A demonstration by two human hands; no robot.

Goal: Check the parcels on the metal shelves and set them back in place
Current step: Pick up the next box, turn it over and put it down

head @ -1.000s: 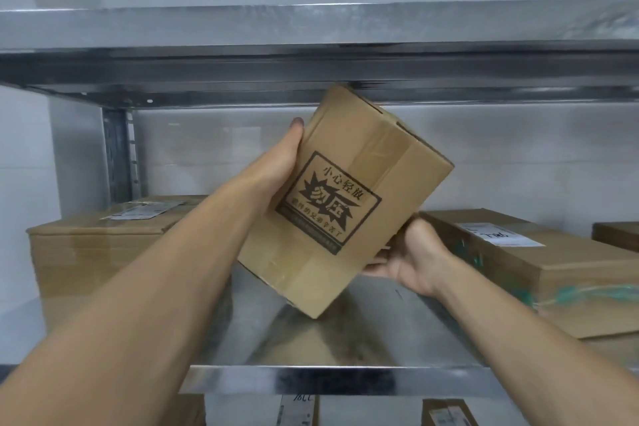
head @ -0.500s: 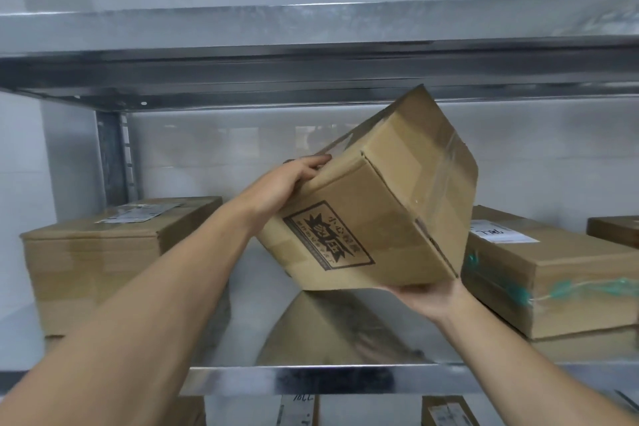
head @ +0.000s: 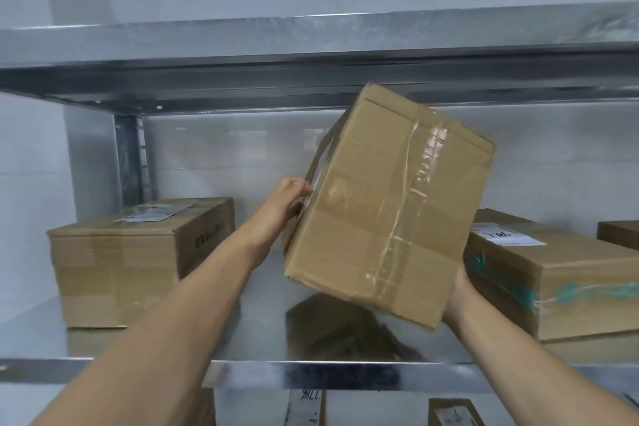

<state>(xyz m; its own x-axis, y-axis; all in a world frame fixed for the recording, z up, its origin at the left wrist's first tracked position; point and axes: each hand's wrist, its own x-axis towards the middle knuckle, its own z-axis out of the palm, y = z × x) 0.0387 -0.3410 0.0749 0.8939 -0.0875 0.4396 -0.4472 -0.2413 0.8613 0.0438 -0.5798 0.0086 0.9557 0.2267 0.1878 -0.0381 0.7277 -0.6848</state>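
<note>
Tilted parcel (head: 390, 204), left hand (head: 287, 201) gripping its left edge, right hand (head: 456, 290) beneath, fingers hidden

A cardboard parcel (head: 390, 204), brown and sealed with clear tape across its facing side, is held tilted in the air above the metal shelf (head: 138, 370). It is gripped at its left edge by the left hand (head: 283, 204) and propped at its lower right corner by the right hand (head: 456, 297). A labelled parcel (head: 138, 263) is seated flat on the shelf to the left, and a green-taped parcel (head: 560, 280) to the right.
</note>
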